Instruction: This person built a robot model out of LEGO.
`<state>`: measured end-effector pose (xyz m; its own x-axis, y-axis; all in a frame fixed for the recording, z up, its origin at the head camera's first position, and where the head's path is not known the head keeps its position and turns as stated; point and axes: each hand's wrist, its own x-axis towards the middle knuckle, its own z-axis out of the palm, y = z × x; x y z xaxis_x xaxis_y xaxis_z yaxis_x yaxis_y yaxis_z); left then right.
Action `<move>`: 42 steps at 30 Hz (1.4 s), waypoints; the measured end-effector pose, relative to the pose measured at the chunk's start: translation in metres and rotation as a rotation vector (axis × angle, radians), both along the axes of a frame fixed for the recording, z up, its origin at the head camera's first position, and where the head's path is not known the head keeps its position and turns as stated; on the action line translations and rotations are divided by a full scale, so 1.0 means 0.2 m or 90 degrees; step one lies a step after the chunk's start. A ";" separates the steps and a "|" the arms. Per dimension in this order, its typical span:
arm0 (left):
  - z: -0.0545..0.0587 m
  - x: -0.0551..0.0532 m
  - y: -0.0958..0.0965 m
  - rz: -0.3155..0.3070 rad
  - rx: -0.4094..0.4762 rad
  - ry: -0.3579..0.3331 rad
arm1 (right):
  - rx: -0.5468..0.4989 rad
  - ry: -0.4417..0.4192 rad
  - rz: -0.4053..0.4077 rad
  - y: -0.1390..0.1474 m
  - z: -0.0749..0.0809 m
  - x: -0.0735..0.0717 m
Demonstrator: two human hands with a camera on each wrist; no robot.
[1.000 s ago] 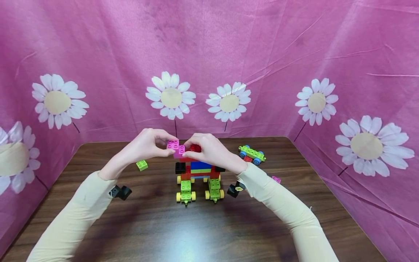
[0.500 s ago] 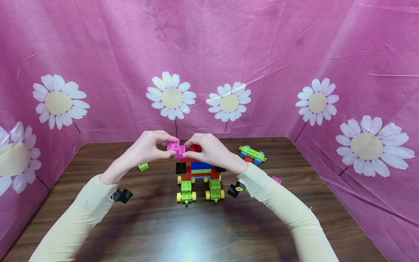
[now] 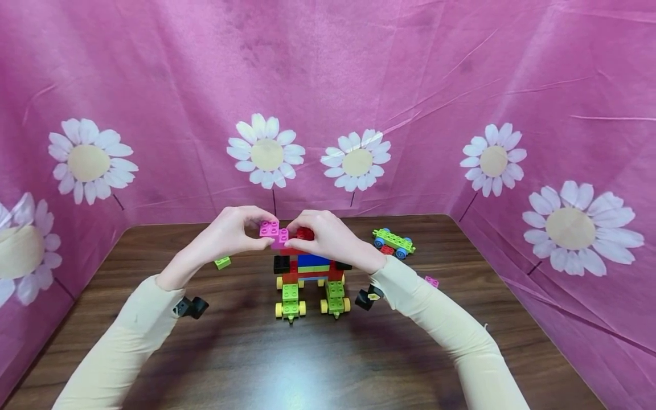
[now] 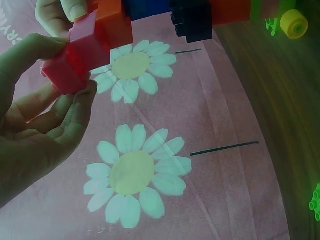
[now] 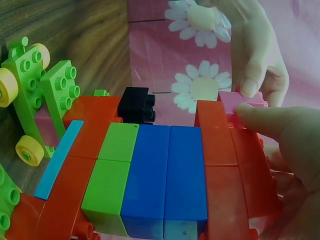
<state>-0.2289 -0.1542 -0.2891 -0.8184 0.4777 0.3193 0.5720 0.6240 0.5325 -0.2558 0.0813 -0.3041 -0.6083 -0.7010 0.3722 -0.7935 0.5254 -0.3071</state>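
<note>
Thumb and fingers of my left hand (image 3: 233, 230) pinch a pink toy brick (image 3: 269, 228) at the model's upper left. Joined to it is a second pink brick (image 4: 90, 42), seated against the red bricks (image 5: 220, 150). My right hand (image 3: 328, 234) holds that second brick with its thumb on it, fingers curled behind the red top. Below, the brick model stands on green wheeled bases (image 3: 290, 302) with yellow wheels. Its body has blue bricks (image 5: 167, 175), green bricks (image 5: 107, 185) and a black brick (image 5: 135, 105) jutting from the side.
A green car base (image 3: 393, 241) with blue wheels stands at the back right beside a red brick (image 3: 386, 250). A pink brick (image 3: 432, 281) lies near the right sleeve. Behind the left wrist is a green brick (image 3: 222, 262). Flowered pink cloth (image 3: 410, 68) walls the table (image 3: 230, 353).
My left hand and wrist have sunk slightly, covering more of the loose green brick. The right hand and the model stay in place; both hands keep their hold.
</note>
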 end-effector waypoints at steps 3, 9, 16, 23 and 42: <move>0.00 0.00 0.01 -0.004 0.002 -0.006 | 0.001 0.003 0.000 0.01 0.00 0.00; -0.02 0.00 0.03 -0.012 0.015 -0.025 | 0.003 0.013 0.006 0.04 0.00 0.01; -0.02 -0.01 0.08 -0.015 0.006 -0.004 | -0.029 0.022 0.013 0.11 0.01 0.00; -0.04 -0.04 0.12 -0.031 0.022 -0.020 | -0.086 0.022 -0.002 0.23 0.04 -0.01; -0.03 -0.05 0.21 -0.013 -0.006 -0.036 | -0.081 0.047 -0.194 0.78 -0.08 -0.06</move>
<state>-0.2384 -0.1131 -0.2949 -0.8246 0.4978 0.2688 0.5545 0.6172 0.5582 -0.2684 0.2371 -0.3205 -0.7511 -0.4364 0.4953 -0.6282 0.7033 -0.3329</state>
